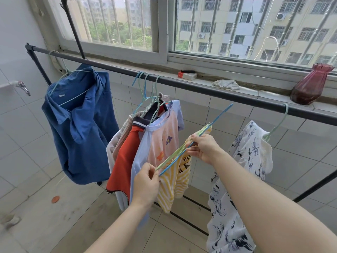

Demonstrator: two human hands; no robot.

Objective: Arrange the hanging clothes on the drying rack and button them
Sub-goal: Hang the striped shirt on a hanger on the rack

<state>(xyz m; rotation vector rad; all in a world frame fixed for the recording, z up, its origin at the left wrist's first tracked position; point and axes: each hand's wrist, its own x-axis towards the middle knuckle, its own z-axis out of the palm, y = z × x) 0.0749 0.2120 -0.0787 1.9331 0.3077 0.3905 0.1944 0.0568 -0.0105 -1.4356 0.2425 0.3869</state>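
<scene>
1. While the left hand [147, 181] pinches the lower end of a slim blue plastic hanger [218, 118], the right hand [204, 148] grips its middle
2. A small yellow-and-white striped top [170, 189] hangs from that tilted hanger, below the black metal rack rail [200, 88]
3. It sits between a pink-and-lilac tee [160, 141] and a white floral-print garment [244, 172]; a blue collared shirt [80, 132] hangs far left

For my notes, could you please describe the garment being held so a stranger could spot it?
Find the dark rail below the window. Between the bunched shirts and the floral dress, the left hand and right hand hold a blue hanger. The top on it is the only yellow-striped one.
</scene>
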